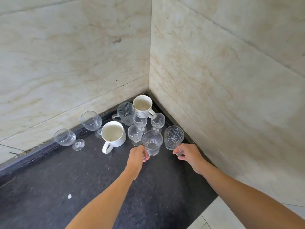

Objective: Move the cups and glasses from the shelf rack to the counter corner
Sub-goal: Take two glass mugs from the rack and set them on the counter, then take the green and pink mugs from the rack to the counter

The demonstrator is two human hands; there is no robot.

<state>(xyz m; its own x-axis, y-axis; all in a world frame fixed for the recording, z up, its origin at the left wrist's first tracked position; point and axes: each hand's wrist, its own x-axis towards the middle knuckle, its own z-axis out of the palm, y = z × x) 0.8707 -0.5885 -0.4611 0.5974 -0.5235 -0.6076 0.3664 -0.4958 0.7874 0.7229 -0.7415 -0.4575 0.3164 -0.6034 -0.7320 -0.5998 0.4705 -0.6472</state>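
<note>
Cups and glasses stand clustered in the corner of the dark counter (82, 187). My left hand (137, 157) grips the handle of a ribbed clear glass mug (152, 142) at the front of the cluster. My right hand (188, 154) pinches the handle of a cut-pattern clear glass (174, 137) beside it, near the right wall. Behind them are three small stemmed glasses (135, 134), a striped glass mug (126, 113), a white mug (142, 104) deep in the corner and another white mug (113, 135) in front. Two large wine glasses (91, 120) stand to the left.
Marbled tile walls (222, 80) close the corner at the back and right. A small white scrap (69, 196) lies on the dark counter nearer me. The counter's front edge meets light floor tiles (219, 217) at the lower right.
</note>
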